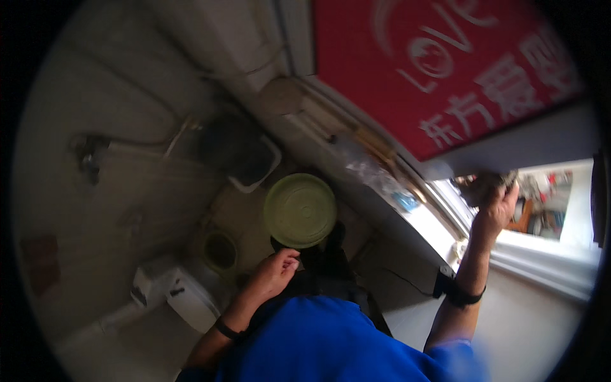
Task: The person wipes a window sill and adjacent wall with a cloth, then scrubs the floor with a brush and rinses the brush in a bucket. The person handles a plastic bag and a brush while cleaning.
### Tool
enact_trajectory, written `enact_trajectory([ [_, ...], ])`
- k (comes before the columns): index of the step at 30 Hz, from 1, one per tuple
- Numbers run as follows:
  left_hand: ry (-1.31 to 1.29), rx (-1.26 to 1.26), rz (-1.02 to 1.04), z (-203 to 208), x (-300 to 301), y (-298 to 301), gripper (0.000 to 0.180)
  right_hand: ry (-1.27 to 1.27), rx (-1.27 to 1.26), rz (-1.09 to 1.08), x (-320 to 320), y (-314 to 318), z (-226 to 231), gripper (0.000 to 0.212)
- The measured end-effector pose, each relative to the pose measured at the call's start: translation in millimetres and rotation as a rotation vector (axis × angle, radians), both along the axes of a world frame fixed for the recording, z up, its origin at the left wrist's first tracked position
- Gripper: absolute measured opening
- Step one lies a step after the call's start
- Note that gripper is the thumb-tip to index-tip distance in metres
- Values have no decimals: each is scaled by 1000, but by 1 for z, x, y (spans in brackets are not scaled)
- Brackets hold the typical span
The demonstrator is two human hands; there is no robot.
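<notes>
With my left hand (273, 274) loosely curled, fingers together, I'd steady my right hand (495, 209), its grip unclear, beside the window frame (541, 261).

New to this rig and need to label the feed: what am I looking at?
No machine here: these are a person's bare hands. The one picture comes from a fisheye camera on their head, looking down, so straight edges bend. The blue top at the bottom is the wearer's.

The left hand is loosely curled near a round green basin, with nothing visible in it. The right hand is raised above a white window frame, at something dark; blur hides what it is and whether it's gripped. Clear plastic wrapping lies along the ledge.
</notes>
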State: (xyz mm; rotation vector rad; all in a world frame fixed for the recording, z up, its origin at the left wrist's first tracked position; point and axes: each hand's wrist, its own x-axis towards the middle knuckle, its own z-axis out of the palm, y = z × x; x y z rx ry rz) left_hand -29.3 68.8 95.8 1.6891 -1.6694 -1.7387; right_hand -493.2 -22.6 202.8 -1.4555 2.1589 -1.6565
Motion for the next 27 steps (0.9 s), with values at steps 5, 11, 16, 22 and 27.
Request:
enact_trajectory([
  [5,30,11,9,-1,9,22,30,-346,4,161,-13,19,-2,39],
  [11,87,-13,78,-30,68,41,29,-532,67,189,12,29,4,51],
  [16,110,-105,197,-57,180,84,29,-291,184,152,108,74,24,43],
  [22,-49,25,126,-78,301,100,29,-101,285,54,224,137,48,39],
  [27,-54,51,-2,-76,339,85,28,-111,280,-25,270,192,55,35],
])
